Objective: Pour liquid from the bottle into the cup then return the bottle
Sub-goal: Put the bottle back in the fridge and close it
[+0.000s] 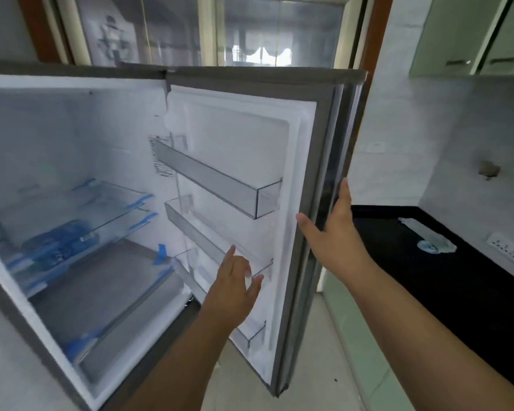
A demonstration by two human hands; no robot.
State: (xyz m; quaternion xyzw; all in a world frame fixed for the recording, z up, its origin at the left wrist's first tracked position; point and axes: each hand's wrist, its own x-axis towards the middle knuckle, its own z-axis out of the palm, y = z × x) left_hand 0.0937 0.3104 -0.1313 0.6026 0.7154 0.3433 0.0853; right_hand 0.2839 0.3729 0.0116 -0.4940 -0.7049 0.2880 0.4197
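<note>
Fridge stands open, its glass shelves taped in blue, and no bottle or cup shows anywhere in it or beside it. Door swings wide, with clear bins that look bare. Bench at right is dark and carries only a crumpled clear wrapper. Right hand rests on the door's outer edge, fingers straight, its grip loose and holding nothing. Left hand reaches toward the lower bins, fingers spread and relaxed, its grip empty too. The bottle, once found, is likely cold, perhaps damp and slippery, and weighty if full; I would take it round the body below the shoulder.
</note>
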